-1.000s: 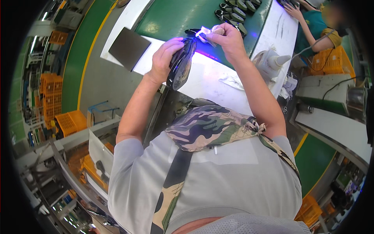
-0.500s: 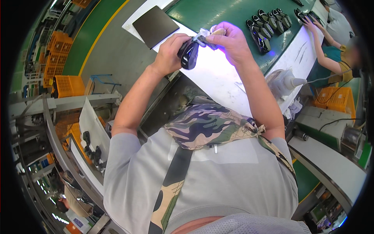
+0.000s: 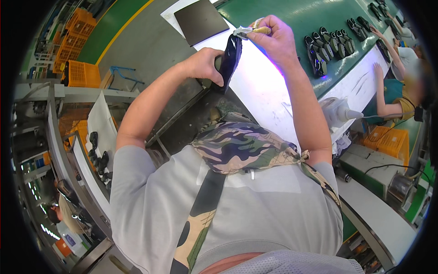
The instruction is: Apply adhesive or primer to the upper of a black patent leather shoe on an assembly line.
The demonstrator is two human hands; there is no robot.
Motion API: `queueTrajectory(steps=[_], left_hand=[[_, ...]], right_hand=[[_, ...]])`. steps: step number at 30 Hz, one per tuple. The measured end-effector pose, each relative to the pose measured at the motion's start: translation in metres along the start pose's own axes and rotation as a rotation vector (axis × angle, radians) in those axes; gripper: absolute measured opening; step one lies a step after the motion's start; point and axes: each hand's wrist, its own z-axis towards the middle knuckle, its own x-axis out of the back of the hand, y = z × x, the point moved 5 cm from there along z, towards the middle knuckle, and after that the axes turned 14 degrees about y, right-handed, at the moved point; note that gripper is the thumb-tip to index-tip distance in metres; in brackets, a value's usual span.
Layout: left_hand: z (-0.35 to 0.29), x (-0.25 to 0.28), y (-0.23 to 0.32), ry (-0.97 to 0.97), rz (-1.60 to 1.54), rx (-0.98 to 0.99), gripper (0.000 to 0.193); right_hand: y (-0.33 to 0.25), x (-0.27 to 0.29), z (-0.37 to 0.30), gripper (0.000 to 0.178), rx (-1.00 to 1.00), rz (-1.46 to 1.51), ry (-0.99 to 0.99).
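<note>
My left hand (image 3: 204,66) is closed round one end of a glossy black shoe (image 3: 231,57), its thumb pressed along the side. The shoe is tilted, its other end pointing up and away from me. There my right hand (image 3: 275,39) pinches a crumpled whitish cloth (image 3: 242,32) against the shoe's tip. Pale yellowish coverings show on some fingers of that hand. Both hands are raised above a brightly lit white worktop (image 3: 260,91).
A dark square board (image 3: 200,20) lies at the worktop's far left. Several black shoes (image 3: 326,48) stand on the green surface (image 3: 283,11). A translucent bottle with a cone nozzle (image 3: 340,112) is at right, near a co-worker's arm (image 3: 382,93). Orange crates (image 3: 82,75) stand at left.
The shoe has been turned from facing me to a steeper, side-on tilt. My right hand and the cloth have shifted slightly up and right. A co-worker's hand has come off the shoes.
</note>
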Motion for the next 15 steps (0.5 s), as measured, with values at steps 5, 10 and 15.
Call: queueTrajectory(steps=[5, 10, 15], left_hand=[[-0.011, -0.004, -0.024, -0.052, -0.377, 0.161, 0.051], [-0.023, -0.002, -0.029, -0.061, -0.659, 0.379, 0.054], [-0.030, 0.008, -0.034, 0.032, -0.914, 0.437, 0.055]], right_hand=[[-0.002, -0.018, -0.009, 0.022, 0.113, -0.034, -0.082], [0.009, -0.031, -0.022, 0.022, 0.140, -0.010, -0.132], [0.020, -0.048, -0.045, 0.022, -0.024, 0.018, -0.311]])
